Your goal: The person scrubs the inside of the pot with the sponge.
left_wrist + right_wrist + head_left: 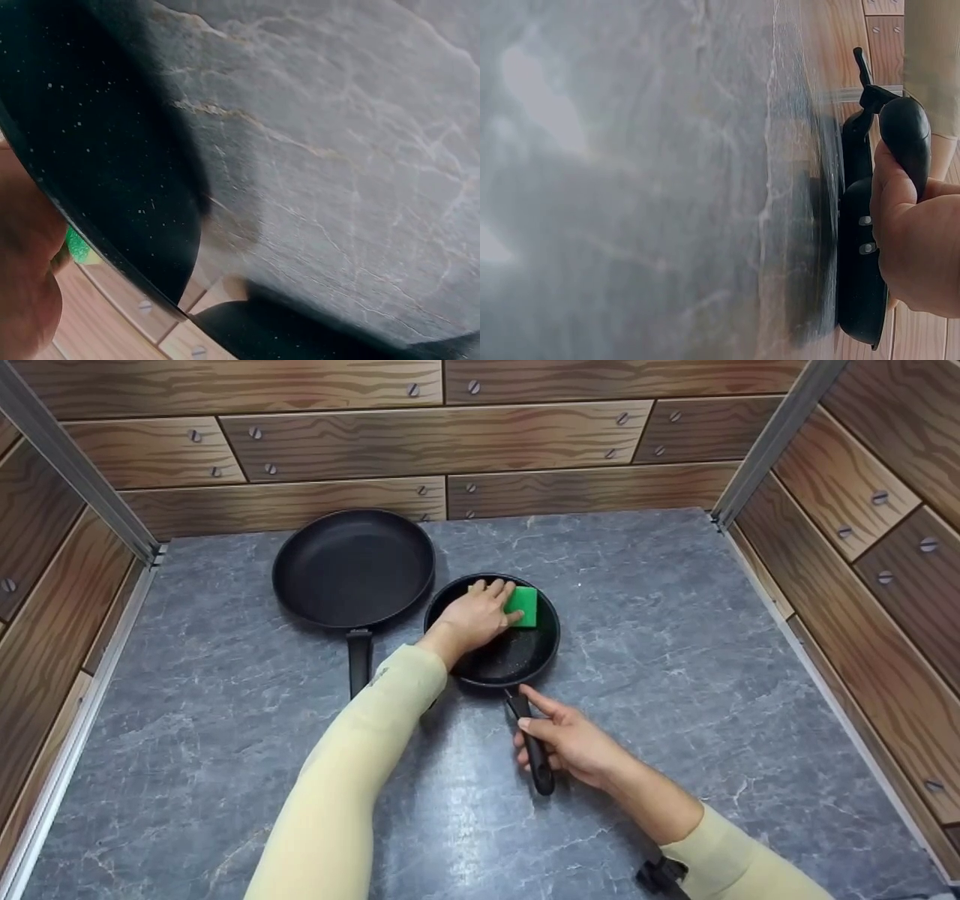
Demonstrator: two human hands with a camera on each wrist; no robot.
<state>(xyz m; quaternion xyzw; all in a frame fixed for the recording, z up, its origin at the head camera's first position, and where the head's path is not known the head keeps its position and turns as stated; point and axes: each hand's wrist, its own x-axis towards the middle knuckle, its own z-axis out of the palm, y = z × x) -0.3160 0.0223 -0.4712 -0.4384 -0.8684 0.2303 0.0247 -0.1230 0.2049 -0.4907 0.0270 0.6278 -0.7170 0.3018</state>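
A small black frying pan (517, 660) sits near the middle of the table, its handle (540, 769) pointing toward me. Inside the pan, my left hand (476, 619) holds a green sponge (527, 606), fingers over its left part and thumb along its lower edge. Past the pan's speckled outer side (97, 150), the left wrist view shows a bit of the sponge (76, 246) beside the hand (26, 277). My right hand (581, 742) grips the handle between thumb and fingers. In the right wrist view the handle's rounded end (905, 127) juts out above the hand (922, 251).
A larger black frying pan (356, 570) stands at the back left, close to the small one; my left sleeve (360, 765) covers the end of its handle (359, 660). Wood-patterned panels (450, 439) enclose the grey marbled table (675, 660) at the back and sides.
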